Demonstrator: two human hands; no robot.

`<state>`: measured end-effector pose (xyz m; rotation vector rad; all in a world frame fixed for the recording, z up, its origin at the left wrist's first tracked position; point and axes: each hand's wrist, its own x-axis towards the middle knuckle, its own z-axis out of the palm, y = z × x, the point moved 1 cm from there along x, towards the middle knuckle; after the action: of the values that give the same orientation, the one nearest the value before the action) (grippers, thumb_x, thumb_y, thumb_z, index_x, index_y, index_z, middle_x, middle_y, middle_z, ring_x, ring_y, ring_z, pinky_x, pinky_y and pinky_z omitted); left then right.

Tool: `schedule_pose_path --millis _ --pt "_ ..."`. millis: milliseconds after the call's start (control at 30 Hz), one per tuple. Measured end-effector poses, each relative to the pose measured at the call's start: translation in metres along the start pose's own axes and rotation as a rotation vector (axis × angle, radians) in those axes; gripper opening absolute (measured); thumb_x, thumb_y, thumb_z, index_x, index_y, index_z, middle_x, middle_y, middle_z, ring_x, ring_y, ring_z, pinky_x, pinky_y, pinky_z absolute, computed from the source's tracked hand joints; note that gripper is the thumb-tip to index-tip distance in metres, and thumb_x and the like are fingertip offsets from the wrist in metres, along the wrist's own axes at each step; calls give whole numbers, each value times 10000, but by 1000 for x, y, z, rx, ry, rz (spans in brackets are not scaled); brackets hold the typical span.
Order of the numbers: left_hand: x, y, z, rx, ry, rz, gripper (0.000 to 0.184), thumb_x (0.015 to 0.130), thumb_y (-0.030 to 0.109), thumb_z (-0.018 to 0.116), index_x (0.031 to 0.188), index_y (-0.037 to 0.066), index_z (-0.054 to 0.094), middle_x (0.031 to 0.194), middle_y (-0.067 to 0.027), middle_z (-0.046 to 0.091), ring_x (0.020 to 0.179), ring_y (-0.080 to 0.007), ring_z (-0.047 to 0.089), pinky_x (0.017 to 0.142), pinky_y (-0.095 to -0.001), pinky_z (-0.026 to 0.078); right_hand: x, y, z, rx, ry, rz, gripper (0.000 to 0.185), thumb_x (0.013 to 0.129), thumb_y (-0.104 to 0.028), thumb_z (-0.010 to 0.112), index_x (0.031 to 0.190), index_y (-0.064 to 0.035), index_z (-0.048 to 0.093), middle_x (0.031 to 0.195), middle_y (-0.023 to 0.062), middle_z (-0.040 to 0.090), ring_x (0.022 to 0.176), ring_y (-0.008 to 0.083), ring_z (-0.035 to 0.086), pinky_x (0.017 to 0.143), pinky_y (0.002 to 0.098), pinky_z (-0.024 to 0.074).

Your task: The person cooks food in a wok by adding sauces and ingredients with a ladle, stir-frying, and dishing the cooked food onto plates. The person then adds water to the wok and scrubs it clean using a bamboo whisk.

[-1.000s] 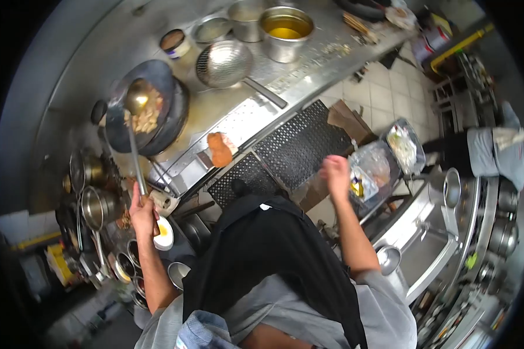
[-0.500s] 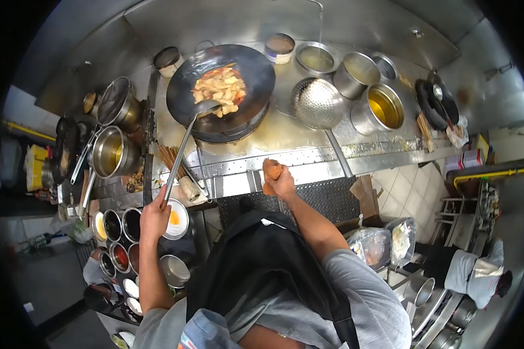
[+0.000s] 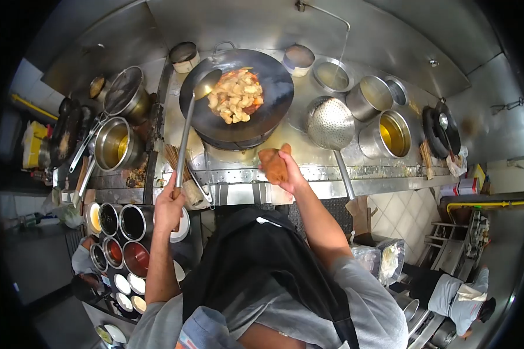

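My left hand (image 3: 169,209) is closed around the handle of a long metal ladle (image 3: 186,136). The ladle's bowl rests in the black wok (image 3: 280,87), at the left side of the cooked food. Pale chunks (image 3: 237,98) with some orange and red pieces are heaped in the middle of the wok, which sits on a burner. My right hand (image 3: 294,176) grips a folded brown cloth (image 3: 273,165) just in front of the wok, over the stove's front edge. The cloth does not touch the wok.
Right of the wok lie a perforated strainer (image 3: 330,122), a pot of yellow oil (image 3: 393,134) and another metal pot (image 3: 369,98). Another oil pot (image 3: 112,145) stands left. Several sauce containers (image 3: 137,257) are at lower left. Co-workers (image 3: 457,296) appear at both sides.
The ladle's bowl has gone from the near side of the food to its left side. My right hand has moved forward with the cloth, nearer the wok. The whole view has shifted.
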<state>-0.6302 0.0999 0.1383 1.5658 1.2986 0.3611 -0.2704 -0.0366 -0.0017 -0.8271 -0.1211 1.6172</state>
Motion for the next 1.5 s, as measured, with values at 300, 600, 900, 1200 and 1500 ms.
schedule_pose_path --millis 300,600,900,1200,1500 --pt "-49 27 22 392 -10 149 626 879 64 675 1473 168 507 723 -87 531 676 -143 512 717 -276 484 118 -6 6 -200 320 155 246 915 -319 556 1087 -154 613 990 59 706 835 244 694 536 352 478" --pt "-83 62 -9 662 -143 84 607 869 136 709 1446 208 535 819 -177 673 760 -334 676 763 -387 529 67 12 56 66 331 -4 172 913 -183 542 1037 -65 566 918 106 666 770 248 680 549 372 493" --pt "-96 40 18 674 19 274 643 837 108 735 1438 227 541 825 -173 697 801 -397 673 746 -480 523 -51 70 6 -262 237 -156 312 911 -163 521 1139 31 612 1043 146 667 972 275 684 822 431 580" --pt "-58 19 39 771 -48 189 631 863 142 708 1456 235 516 894 -203 710 862 -396 683 764 -500 532 6 18 55 -61 230 -74 265 920 -182 553 1102 5 601 1013 157 668 917 298 702 788 440 597" --pt "-138 74 -13 631 -68 127 665 826 78 753 1436 247 550 844 -170 706 777 -360 696 718 -439 538 -26 15 63 83 289 -58 265 902 -154 543 1087 22 614 991 145 670 878 287 688 748 433 585"
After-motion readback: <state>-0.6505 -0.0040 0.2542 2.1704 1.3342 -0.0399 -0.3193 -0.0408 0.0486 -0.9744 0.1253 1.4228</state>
